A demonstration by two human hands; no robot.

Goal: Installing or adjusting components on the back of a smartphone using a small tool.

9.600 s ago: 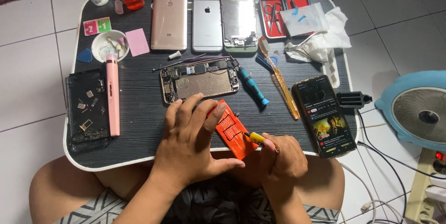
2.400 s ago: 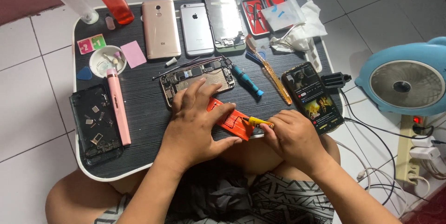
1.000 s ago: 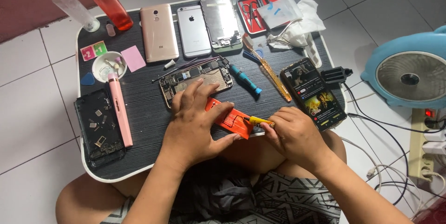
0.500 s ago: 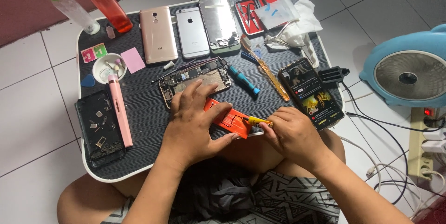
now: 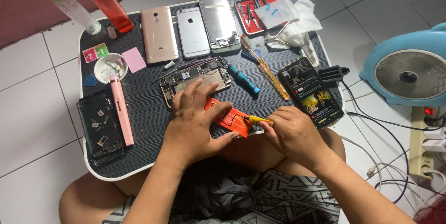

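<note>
Black bench (image 5: 139,112) is packed with phones and tools. Opened phone (image 5: 195,79) sits gutted, nowhere near reassembled. Left hand (image 5: 195,122) presses down the orange part (image 5: 227,116) at the near edge; right hand (image 5: 290,131) pinches a yellow tool (image 5: 258,120) against it, prying apparently unfinished.

white tiled floor (image 5: 28,126), dark red wall (image 5: 18,6) (top left), black lap table (image 5: 144,112), blue fan (image 5: 409,73)
</note>
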